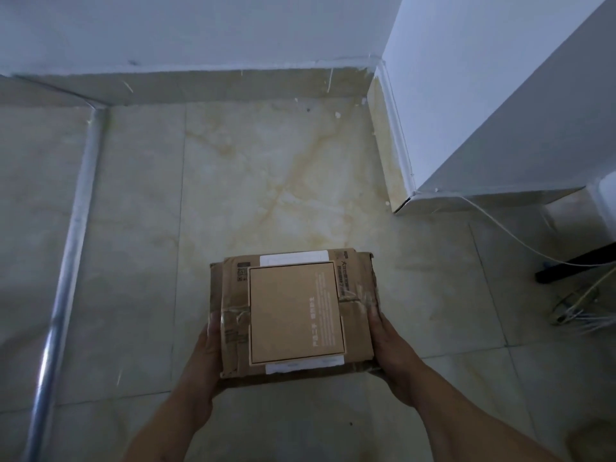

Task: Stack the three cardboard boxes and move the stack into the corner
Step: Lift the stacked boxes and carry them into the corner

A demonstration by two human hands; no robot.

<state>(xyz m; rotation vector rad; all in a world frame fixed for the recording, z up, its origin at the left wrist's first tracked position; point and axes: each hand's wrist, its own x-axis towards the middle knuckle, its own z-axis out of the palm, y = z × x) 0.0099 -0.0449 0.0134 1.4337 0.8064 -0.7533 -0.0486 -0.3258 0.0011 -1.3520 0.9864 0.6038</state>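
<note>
A stack of cardboard boxes is held above the tiled floor, in the lower middle of the head view. A small square tan box [296,311] lies on top. Under it is a wider taped brown box [358,295], and the edge of another box [215,288] shows beneath at the left. My left hand [206,355] presses the stack's left side. My right hand [390,348] presses its right side. The boxes' undersides are hidden. The wall corner [373,71] lies ahead, up and to the right.
A metal pipe [70,235] runs along the floor at the left. A white wall block [500,111] juts out at the right, with a white cable [520,241], a black bar [576,265] and loose wires [576,308] on the floor beside it. Marbled floor tiles [276,175] stretch between the stack and the corner.
</note>
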